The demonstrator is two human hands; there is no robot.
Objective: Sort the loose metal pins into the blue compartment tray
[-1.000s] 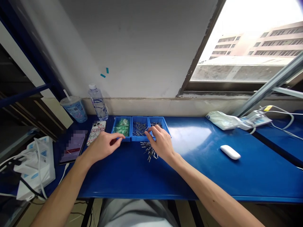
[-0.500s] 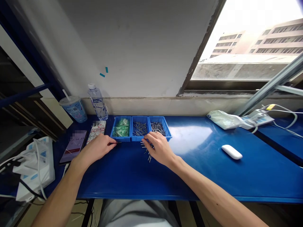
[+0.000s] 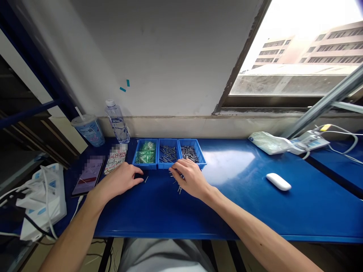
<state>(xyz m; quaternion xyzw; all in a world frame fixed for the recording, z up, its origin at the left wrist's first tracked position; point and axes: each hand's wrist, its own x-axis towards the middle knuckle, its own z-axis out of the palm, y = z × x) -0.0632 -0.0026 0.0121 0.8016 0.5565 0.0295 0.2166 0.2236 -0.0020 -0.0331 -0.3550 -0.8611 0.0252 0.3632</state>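
Note:
My left hand (image 3: 122, 179) is open over the table, thumb and forefinger apart. Just right of its fingertips a single small screw (image 3: 146, 179) lies on the blue surface. My right hand (image 3: 189, 174) is closed, thumb and forefinger tips together; what they hold, if anything, is hidden. Under and beside that hand is a loose group of screws (image 3: 179, 189), partly covered by it. Three joined blue bins stand just beyond: the left bin (image 3: 145, 166) has green-tinted bags, the middle bin (image 3: 167, 165) long screws, the right bin (image 3: 202, 160) darker screws.
Behind the bins' left end stand a water bottle (image 3: 117, 122) and a cup with a straw (image 3: 90, 130). A phone (image 3: 89, 175), a printed case (image 3: 115, 158) and a power strip (image 3: 47, 204) lie left. A white oval object (image 3: 278, 182) and a plastic pack (image 3: 269, 143) lie right.
My left hand has let go of a screw, which now lies on the table, and its fingers have spread. The right hand has stayed nearly still over the loose screws.

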